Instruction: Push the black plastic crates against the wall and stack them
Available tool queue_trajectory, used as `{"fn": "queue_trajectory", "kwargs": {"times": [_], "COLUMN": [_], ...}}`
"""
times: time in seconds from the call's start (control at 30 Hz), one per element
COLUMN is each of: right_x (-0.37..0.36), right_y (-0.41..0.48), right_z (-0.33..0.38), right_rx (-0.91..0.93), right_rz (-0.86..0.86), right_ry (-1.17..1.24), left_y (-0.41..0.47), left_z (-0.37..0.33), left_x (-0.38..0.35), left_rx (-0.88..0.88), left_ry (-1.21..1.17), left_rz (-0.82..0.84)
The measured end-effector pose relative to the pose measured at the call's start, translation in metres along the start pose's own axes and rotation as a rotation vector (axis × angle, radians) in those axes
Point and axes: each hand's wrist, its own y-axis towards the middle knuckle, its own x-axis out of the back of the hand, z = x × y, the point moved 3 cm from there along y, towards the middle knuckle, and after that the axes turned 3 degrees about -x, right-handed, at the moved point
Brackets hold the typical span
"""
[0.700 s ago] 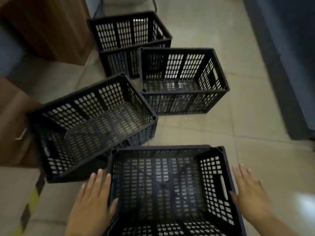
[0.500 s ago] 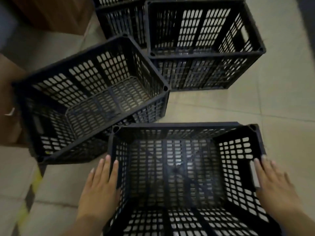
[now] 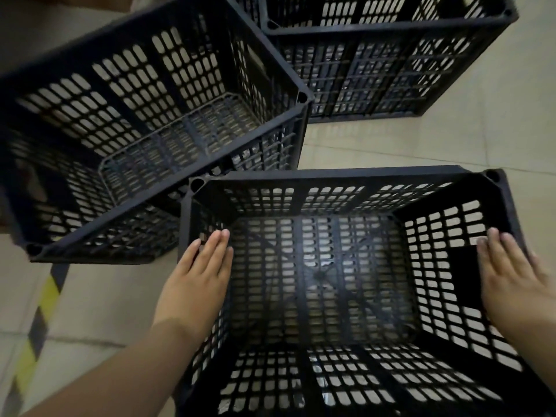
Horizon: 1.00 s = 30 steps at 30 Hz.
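Observation:
The nearest black plastic crate stands open-topped and empty on the floor right below me. My left hand lies flat over its left rim, fingers straight and together. My right hand lies flat over its right rim beside the handle cut-out. Neither hand curls around anything that I can see. A second black crate sits skewed at the left, its near wall touching the nearest crate's far-left corner. A third black crate stands at the upper right, cut off by the top edge.
The floor is pale tile, with a gap of bare tile between the nearest and third crates. A yellow-and-black tape stripe runs along the floor at the lower left. A brown surface shows at the top left edge.
The view has dropped closer over the crates. Both hands have slid forward along the nearest crate's side rims, and its far-left corner now meets the skewed crate.

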Motion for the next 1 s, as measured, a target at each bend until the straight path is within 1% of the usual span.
{"fn": "queue_trajectory", "kwargs": {"times": [0.1, 0.17, 0.33, 0.43, 0.5, 0.53, 0.57, 0.6, 0.63, 0.67, 0.73, 0.8, 0.83, 0.87, 0.93, 0.97, 1.0], "right_x": [0.015, 0.024, 0.065, 0.088, 0.111, 0.123, 0.136, 0.151, 0.164, 0.175, 0.187, 0.2, 0.207, 0.215, 0.226, 0.232, 0.237], "right_y": [-0.001, -0.006, -0.02, -0.027, -0.029, -0.031, -0.033, -0.036, -0.04, -0.044, -0.047, -0.053, -0.059, -0.065, -0.082, -0.091, -0.1], "right_z": [0.009, 0.012, 0.029, 0.047, 0.076, 0.095, 0.116, 0.137, 0.157, 0.176, 0.21, 0.249, 0.269, 0.291, 0.33, 0.349, 0.367], "right_rx": [0.024, 0.029, 0.127, 0.179, 0.219, 0.286, 0.38, 0.449, 0.487, 0.459, 0.444, 0.514, 0.571, 0.624, 0.775, 0.855, 0.943], "right_rz": [-0.038, -0.104, -0.23, -0.287, -0.185, -0.074, -0.014, -0.011, 0.068, 0.191, 0.307, 0.278, 0.248, 0.224, 0.181, 0.188, 0.164], "right_ry": [-0.055, -0.107, -0.188, -0.224, -0.269, -0.326, -0.39, -0.422, -0.49, -0.519, -0.519, -0.552, -0.544, -0.536, -0.573, -0.585, -0.571], "left_y": [-0.008, -0.02, -0.071, -0.106, -0.133, -0.149, -0.166, -0.183, -0.201, -0.219, -0.261, -0.304, -0.326, -0.351, -0.395, -0.415, -0.435], "left_z": [0.005, 0.007, 0.022, 0.041, 0.055, 0.061, 0.067, 0.074, 0.081, 0.087, 0.1, 0.111, 0.118, 0.12, 0.123, 0.125, 0.126], "left_x": [-0.001, -0.005, -0.011, -0.015, -0.024, -0.028, -0.032, -0.038, -0.047, -0.056, -0.077, -0.097, -0.107, -0.122, -0.146, -0.158, -0.171], "left_rx": [-0.026, -0.016, 0.029, 0.09, 0.133, 0.139, 0.139, 0.153, 0.174, 0.194, 0.249, 0.273, 0.343, 0.362, 0.465, 0.483, 0.491], "left_ry": [0.005, -0.001, -0.005, -0.054, -0.093, -0.104, -0.123, -0.137, -0.154, -0.18, -0.195, -0.215, -0.245, -0.277, -0.236, -0.28, -0.357], "left_rz": [0.006, 0.019, 0.062, 0.076, 0.084, 0.093, 0.105, 0.124, 0.146, 0.157, 0.156, -0.034, 0.03, 0.035, -0.033, -0.008, 0.056]}}
